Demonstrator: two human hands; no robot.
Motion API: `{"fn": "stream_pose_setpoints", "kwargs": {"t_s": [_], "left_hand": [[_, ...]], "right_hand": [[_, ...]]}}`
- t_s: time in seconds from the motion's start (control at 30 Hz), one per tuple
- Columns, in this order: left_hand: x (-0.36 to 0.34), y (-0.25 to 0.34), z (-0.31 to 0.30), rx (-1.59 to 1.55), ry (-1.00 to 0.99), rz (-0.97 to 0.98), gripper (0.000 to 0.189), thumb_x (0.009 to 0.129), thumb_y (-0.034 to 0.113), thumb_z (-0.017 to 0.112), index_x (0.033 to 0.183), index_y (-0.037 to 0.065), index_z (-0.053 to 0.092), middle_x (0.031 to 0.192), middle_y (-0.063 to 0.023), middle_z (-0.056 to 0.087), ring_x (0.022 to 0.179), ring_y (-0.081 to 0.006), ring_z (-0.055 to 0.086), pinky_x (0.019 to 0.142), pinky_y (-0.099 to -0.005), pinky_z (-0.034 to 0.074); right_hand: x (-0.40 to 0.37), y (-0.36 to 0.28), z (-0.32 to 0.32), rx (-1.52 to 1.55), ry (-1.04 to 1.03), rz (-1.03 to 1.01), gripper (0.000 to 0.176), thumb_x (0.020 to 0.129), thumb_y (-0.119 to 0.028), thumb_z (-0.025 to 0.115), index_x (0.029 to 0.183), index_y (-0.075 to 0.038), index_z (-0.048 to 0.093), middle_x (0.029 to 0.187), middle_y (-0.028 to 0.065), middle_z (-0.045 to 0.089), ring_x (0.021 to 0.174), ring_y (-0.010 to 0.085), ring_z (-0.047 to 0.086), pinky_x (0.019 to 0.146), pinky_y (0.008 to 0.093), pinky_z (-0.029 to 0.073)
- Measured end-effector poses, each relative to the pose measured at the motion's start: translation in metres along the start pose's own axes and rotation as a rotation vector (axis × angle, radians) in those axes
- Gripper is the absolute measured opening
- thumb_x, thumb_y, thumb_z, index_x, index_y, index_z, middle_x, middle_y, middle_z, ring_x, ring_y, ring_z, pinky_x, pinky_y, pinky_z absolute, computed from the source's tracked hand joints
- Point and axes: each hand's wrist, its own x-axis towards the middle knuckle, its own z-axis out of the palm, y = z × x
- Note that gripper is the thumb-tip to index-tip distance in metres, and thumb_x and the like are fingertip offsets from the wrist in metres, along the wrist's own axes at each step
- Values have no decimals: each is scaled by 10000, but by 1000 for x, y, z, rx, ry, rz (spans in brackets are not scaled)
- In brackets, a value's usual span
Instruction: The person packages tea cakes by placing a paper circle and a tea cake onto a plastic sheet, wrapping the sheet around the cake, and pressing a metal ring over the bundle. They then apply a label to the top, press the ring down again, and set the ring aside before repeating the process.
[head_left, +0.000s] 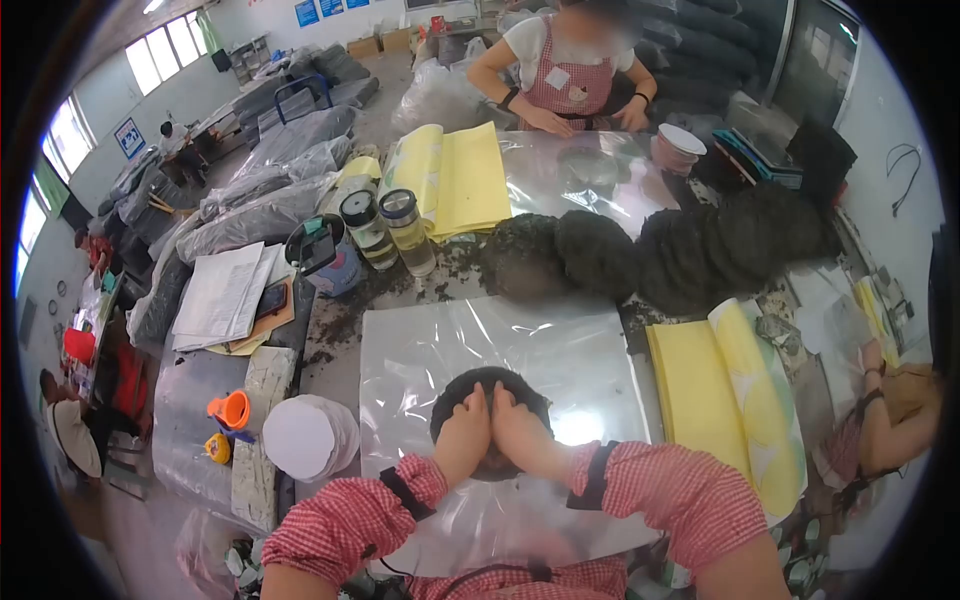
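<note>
Both hands meet over a dark, rough-surfaced round disc (451, 402) lying on a clear plastic sheet (420, 345) in front of me. My left hand (466, 438) presses on its middle from the left, fingers drawn together. Beside it, almost touching, my right hand (521, 438) grips the disc from the right in the same way. Both hands hide the disc's centre, and some fingertips are out of sight. Farther back, a row of similar dark round discs (690, 255) leans across the table.
White paper circles (310, 437) and an orange tape holder (232, 410) are at left, near papers (225, 295), a bucket (330, 260) and lidded glass jars (405, 230). Yellow sheets (700, 390) lie right. Across the table, a person in a checked apron (575, 70) stands; another person's arm (890, 425) is at right.
</note>
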Motion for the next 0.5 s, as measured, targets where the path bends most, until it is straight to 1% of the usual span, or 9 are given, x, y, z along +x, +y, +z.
{"fn": "stream_pose_setpoints", "kwargs": {"t_s": [0.1,0.13,0.27,0.3,0.37,0.4,0.43,0.47,0.5], "left_hand": [[8,-16,34,-114,-58,71,537,850,89,593,1314,-157,479,1121,-221,583,853,-299,697,644,-368,599],[13,-24,29,-234,-192,77,513,827,128,652,1240,-144,514,1139,-257,580,821,-338,702,648,-399,591],[9,-26,4,-239,-75,128,613,761,163,752,1237,-130,500,1077,-229,592,795,-346,700,669,-404,583],[2,-14,-3,-241,-74,3,497,799,127,707,1204,-104,534,1063,-206,600,873,-345,687,729,-404,575],[-32,2,-11,-213,37,105,516,800,197,766,1183,-70,546,1136,-212,581,962,-390,658,766,-436,558],[-57,21,-40,-534,131,40,310,854,90,662,1131,-21,581,1111,-177,605,966,-390,649,770,-476,543],[-88,40,-78,-639,147,14,326,841,89,669,1146,-2,597,1166,-166,624,972,-380,653,786,-471,548],[-145,42,-47,-631,259,228,352,852,100,667,1188,15,599,1254,-164,622,996,-387,654,806,-459,554],[-191,51,-39,-820,110,308,474,882,175,633,1336,53,574,1245,-182,637,1147,-386,617,990,-447,503]], "right_hand": [[11,10,3,71,-173,-16,875,641,-158,877,1312,208,451,1144,294,563,765,313,720,652,344,614],[15,9,-4,10,-196,-63,843,625,-157,885,1268,200,473,1098,275,570,767,320,724,648,345,614],[13,7,-7,54,-97,-70,701,584,-147,902,1109,149,543,1025,237,589,746,339,724,625,365,607],[7,7,-7,88,-64,-47,650,610,-143,892,1090,137,555,998,230,603,804,331,723,643,371,606],[-19,-7,-30,-40,3,-55,512,676,-143,863,1053,70,591,987,204,641,1005,314,683,770,405,590],[-37,-10,-52,117,33,-102,488,708,-145,841,1088,48,602,1022,198,646,1036,318,662,815,415,573],[-58,-7,-69,277,53,-149,466,741,-146,819,1122,26,613,1056,192,650,1067,322,641,859,426,555],[-77,-1,-81,303,284,-123,485,761,-161,802,1173,7,609,1095,198,647,1058,334,639,879,434,541],[-93,10,-86,325,510,-101,506,780,-175,785,1224,-12,606,1134,205,645,1048,345,636,898,443,526]]}}
